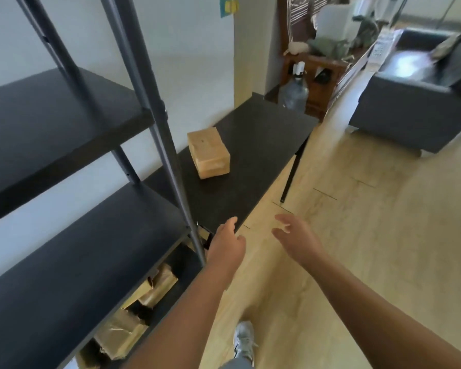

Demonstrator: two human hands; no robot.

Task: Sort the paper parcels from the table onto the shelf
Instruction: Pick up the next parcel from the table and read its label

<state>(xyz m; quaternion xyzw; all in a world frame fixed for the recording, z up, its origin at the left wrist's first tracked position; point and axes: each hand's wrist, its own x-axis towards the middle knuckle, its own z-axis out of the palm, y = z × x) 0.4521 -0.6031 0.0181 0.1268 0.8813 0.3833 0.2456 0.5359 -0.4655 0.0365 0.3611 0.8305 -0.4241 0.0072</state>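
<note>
One brown paper parcel (208, 154) stands alone on the black table (261, 145), near its left side. Several more brown parcels (144, 296) lie on a low board of the black shelf (72, 259), partly hidden under the board above. My left hand (227, 246) hovers by the table's near corner, next to the shelf's grey post, fingers apart and holding nothing. My right hand (296, 238) is stretched out over the floor to the right of it, open and empty. Both hands are well short of the parcel on the table.
The shelf's two upper boards (53, 123) carry nothing. A grey sofa (415, 102) stands at the right across the light wood floor (357, 235). Behind the table are a water bottle (294, 93) and a wooden cabinet (320, 75). My shoe (244, 342) is on the floor below.
</note>
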